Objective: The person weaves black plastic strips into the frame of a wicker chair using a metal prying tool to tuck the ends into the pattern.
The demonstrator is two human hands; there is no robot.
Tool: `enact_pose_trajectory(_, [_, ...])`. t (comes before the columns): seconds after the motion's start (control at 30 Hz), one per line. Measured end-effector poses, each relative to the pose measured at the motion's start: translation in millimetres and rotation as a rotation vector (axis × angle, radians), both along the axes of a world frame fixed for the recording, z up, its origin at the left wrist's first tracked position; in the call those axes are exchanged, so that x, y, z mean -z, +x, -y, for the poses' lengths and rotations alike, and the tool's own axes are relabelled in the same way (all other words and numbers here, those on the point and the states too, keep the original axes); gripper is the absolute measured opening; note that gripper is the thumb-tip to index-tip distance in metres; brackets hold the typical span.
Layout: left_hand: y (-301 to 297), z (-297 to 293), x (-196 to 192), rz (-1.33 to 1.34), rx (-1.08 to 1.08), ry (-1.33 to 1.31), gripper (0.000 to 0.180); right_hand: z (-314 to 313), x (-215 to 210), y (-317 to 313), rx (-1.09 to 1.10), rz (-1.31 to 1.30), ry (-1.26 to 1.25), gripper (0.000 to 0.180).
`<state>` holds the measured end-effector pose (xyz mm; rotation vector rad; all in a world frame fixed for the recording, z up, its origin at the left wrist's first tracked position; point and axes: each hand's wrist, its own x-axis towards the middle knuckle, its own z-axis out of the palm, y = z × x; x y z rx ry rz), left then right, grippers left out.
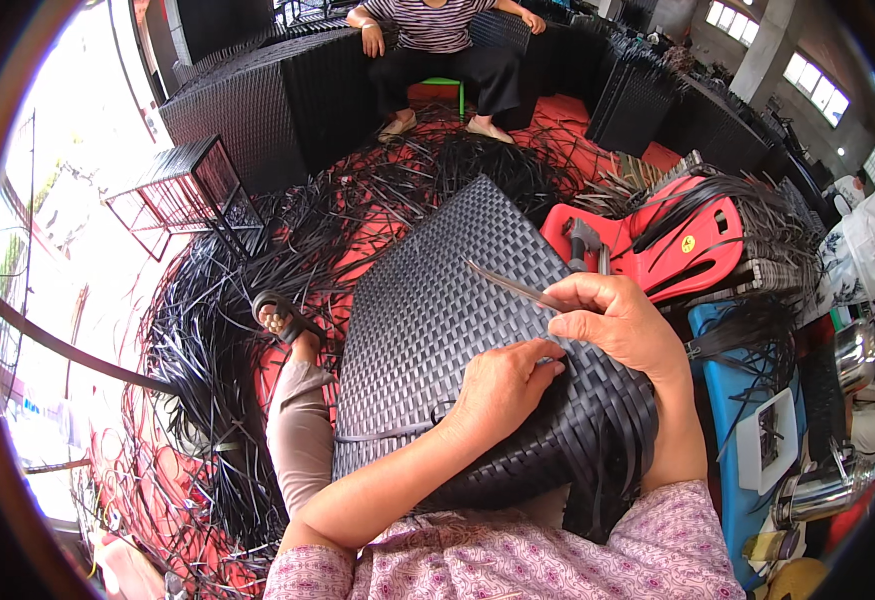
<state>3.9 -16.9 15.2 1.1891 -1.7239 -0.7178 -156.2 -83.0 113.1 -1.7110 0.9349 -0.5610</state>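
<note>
Between right fingers [570, 300], strip [506, 284] crosses panel [428, 300].

A red floor [558, 112] carries everything in view. Loose black weaving strips [208, 340] cover much of it, thickest at the left and lower left of the frame and fanning up toward the upper centre. An open black wire frame [190, 185] stands on it at the upper left, beside a row of finished black woven furniture pieces [258, 110]. At the top centre a small green stool [442, 83] rests on it. A red plastic stool [658, 245] lies tipped over at the right.
</note>
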Motion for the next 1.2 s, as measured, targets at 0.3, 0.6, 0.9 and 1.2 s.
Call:
enact_pose_trajectory(0.3, [3.9, 0.7, 3.1, 0.044, 0.047, -0.09, 0.019, 1.8, -2.2, -1.4, -0.038, -0.06, -0.041, 0.03])
enact_pose_trajectory(0.6, [6.5, 2.7, -6.2, 0.009, 0.078, 0.12, 0.023, 1.6, 0.8, -4.0, -0.034, -0.053, -0.061, 0.03])
enact_pose_trajectory(0.9, [13.9, 26.6, 2.1, -0.109, 0.325, 0.303, 0.015, -1.5, -3.5, -2.2, -0.019, -0.019, -0.034, 0.03])
enact_pose_trajectory(1.2, [17.2, 17.7, 3.1, -0.072, 0.314, 0.153, 0.018, 4.9, 13.0, -8.7, -0.002, -0.043, -0.122, 0.031])
